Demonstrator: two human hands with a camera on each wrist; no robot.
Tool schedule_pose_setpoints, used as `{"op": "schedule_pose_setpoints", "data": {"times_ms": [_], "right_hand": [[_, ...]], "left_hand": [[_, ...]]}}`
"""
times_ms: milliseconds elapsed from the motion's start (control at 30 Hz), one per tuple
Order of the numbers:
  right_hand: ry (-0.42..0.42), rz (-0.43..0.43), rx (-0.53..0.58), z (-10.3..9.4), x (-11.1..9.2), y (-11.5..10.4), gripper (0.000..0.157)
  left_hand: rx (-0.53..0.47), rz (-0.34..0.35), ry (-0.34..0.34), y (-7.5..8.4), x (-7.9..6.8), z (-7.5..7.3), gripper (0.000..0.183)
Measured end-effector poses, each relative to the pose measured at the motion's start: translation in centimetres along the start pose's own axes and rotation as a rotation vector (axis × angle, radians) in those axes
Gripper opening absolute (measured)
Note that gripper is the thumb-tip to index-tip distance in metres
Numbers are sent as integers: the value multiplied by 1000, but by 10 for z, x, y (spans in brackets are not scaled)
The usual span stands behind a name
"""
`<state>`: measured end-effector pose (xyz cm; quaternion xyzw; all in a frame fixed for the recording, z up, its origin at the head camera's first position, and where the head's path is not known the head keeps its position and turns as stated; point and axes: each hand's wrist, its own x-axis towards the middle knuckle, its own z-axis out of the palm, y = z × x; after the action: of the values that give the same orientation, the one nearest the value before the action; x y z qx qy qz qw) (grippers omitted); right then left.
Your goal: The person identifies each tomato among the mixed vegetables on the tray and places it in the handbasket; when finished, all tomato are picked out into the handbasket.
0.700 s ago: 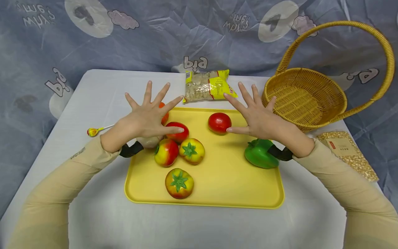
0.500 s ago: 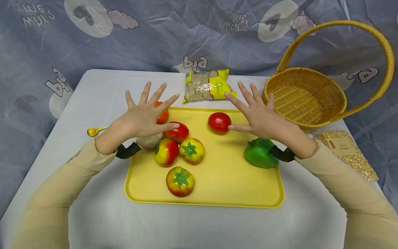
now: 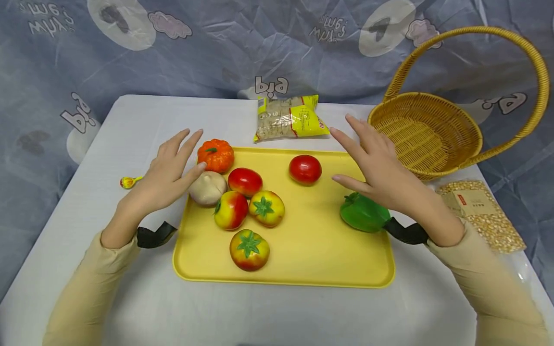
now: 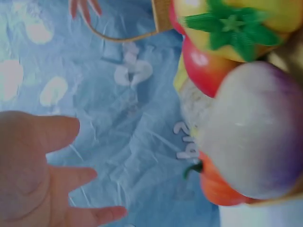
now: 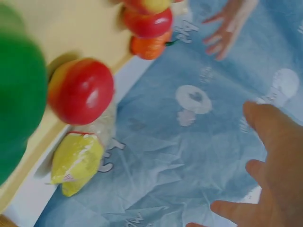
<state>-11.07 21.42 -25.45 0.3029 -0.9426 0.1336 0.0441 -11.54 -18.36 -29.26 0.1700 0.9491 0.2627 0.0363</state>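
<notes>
Head view: spread left hand (image 3: 165,180) near whitish bulb (image 3: 207,190), left of centre; spread right hand (image 3: 385,170) near green pepper (image 3: 362,214), right of centre; tray (image 3: 311,254) has room lower centre; basket (image 3: 415,139) upper right.

Backdrop (image 3: 225,53): creased blue-grey cloth, mirrored lettering | Table (image 3: 303,315): white, rounded far-left corner

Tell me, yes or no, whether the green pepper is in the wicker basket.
No, the green pepper lies on the yellow tray, outside the wicker basket.
</notes>
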Motion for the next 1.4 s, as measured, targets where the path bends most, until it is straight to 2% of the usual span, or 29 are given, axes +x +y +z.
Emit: {"op": "schedule_pose_setpoints", "data": {"times_ms": [133, 267, 367, 467, 567, 667, 767, 900, 967, 1067, 1200, 1400], "right_hand": [[193, -107, 43, 3, -11, -7, 68], [369, -172, 95, 10, -20, -16, 63], [451, -190, 142, 17, -24, -22, 59], [479, -203, 204, 27, -26, -26, 56], [466, -200, 251, 38, -27, -29, 56], [436, -193, 273, 48, -27, -30, 56], [392, -190, 292, 57, -24, -31, 54], [285, -185, 315, 68, -14, -35, 56], [219, -163, 328, 72, -12, -36, 63], [124, -124, 343, 78, -8, -37, 67], [39, -84, 338, 87, -3, -38, 63], [-32, -71, 348, 104, 5, -39, 62]], "left_hand": [[-90, -24, 122, -18, -11, 8, 56], [-101, -45, 207, -35, -17, 17, 46], [-104, -57, 177, -49, -16, 24, 43], [-140, -89, 78, -62, -15, 31, 46], [-210, -143, -41, -72, -17, 37, 50], [-290, -151, -110, -81, -23, 43, 51], [-426, -83, -165, -90, -34, 48, 48], [-594, 31, -246, -102, -47, 51, 43], [-612, 81, -271, -106, -48, 53, 40], [-621, 114, -277, -111, -47, 55, 39], [-655, 117, -292, -113, -43, 56, 43], [-651, 124, -342, -117, -37, 54, 45]]}}
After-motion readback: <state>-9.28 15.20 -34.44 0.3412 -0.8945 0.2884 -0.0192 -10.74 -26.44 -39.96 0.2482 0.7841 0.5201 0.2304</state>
